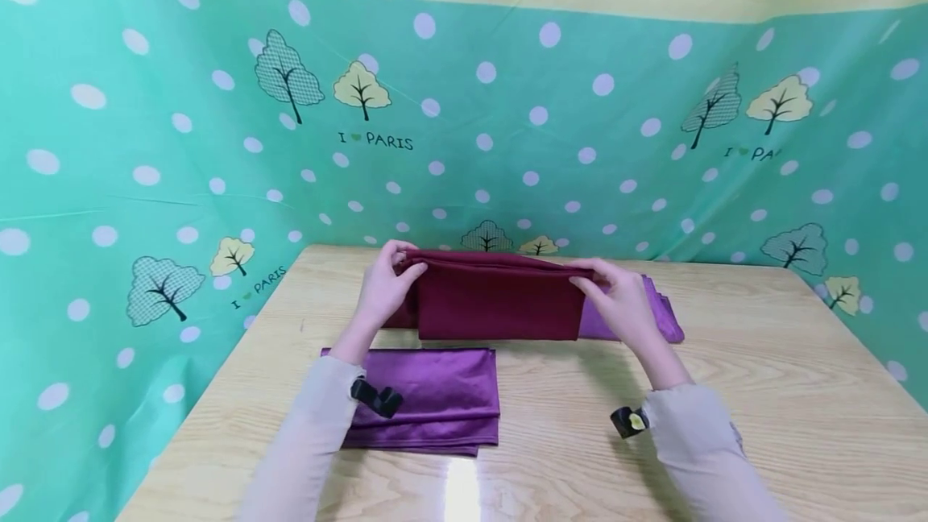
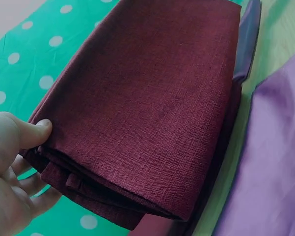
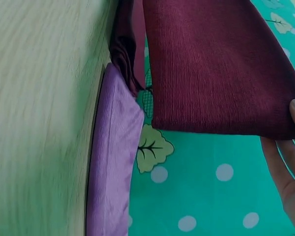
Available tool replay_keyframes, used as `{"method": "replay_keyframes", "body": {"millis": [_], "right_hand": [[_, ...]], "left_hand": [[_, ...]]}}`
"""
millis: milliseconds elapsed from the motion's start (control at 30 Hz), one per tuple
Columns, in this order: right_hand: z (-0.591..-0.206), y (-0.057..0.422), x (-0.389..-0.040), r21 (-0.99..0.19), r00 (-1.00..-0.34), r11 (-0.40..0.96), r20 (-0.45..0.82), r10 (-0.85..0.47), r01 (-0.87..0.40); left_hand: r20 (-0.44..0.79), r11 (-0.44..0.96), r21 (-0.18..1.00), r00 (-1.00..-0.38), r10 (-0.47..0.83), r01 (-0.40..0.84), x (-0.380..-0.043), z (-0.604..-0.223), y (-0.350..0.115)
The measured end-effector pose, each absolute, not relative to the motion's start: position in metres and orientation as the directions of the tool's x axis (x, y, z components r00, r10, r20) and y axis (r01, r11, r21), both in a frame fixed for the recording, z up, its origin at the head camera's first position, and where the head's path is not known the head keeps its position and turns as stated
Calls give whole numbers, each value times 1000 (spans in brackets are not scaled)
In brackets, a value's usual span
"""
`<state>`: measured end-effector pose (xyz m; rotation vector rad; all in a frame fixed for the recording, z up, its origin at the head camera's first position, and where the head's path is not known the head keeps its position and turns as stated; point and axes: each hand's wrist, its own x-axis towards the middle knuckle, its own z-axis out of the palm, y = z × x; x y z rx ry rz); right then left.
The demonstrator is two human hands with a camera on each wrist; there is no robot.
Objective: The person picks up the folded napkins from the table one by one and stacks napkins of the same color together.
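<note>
Maroon cloth [image 1: 500, 300]: held folded above the far part of the surface [image 1: 761, 361], beyond the near purple cloth [image 1: 435, 385].
Left fingers [image 2: 32, 184]: pinching one upper corner.
Right fingers [image 3: 274, 160]: pinching the opposite corner.
Handling: best to level both corners, tension the top edge lightly, and lower evenly to avoid skewing the layers.

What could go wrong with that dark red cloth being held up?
The folded dark red cloth is pinched only near its top corners, so if the left hand or right hand slips, one side might flop down. It looks gappy at the left hand's end, so the fold could come apart. It might also rumple the purple cloth lying behind the right hand.
</note>
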<state>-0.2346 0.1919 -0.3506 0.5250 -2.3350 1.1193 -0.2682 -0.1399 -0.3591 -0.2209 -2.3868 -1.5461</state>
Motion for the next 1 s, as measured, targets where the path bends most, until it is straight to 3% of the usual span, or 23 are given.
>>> {"method": "replay_keyframes", "body": {"millis": [500,1000], "right_hand": [[-347,155,-275,-659,-856,576,495,-153,-484],[-358,128,-309,-752,-934,558,318,-160,-352]], "left_hand": [[325,524,811,-945,-33,260,-289,-350,-176],[75,389,921,-990,-119,23,-316,-359,-195]]}}
